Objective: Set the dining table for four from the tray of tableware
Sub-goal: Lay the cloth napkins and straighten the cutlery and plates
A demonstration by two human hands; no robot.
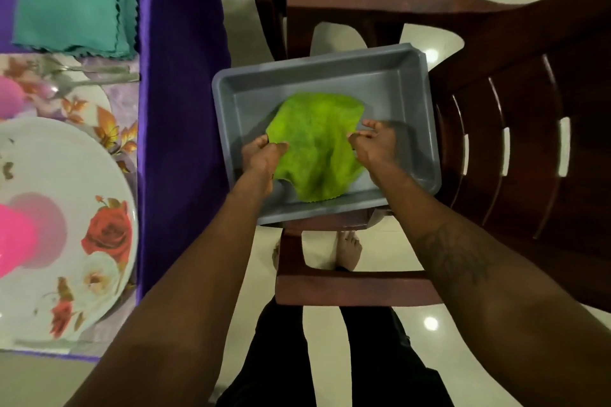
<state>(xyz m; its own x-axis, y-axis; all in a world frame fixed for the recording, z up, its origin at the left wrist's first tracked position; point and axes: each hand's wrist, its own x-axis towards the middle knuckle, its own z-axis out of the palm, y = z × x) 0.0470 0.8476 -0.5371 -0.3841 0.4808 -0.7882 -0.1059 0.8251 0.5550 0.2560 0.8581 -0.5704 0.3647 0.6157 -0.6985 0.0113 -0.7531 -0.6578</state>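
Note:
A grey tray [390, 82] sits on a brown chair seat in front of me. Inside it lies a bright green cloth [317, 145], rumpled and partly lifted. My left hand [263, 155] pinches the cloth's left edge. My right hand [375, 142] pinches its right edge. To the left, on the purple-covered table [180, 109], stands a white floral plate [82, 225] with a pink cup [15, 251] on it. A folded teal napkin [74, 0] lies further back, with cutlery [99, 73] just below it.
Brown plastic chairs [515, 129] crowd the right side and the back. A floral placemat [109, 129] lies under the plate. A second pink item [10, 99] sits at the far left edge. My feet and a glossy tiled floor [429, 324] show below.

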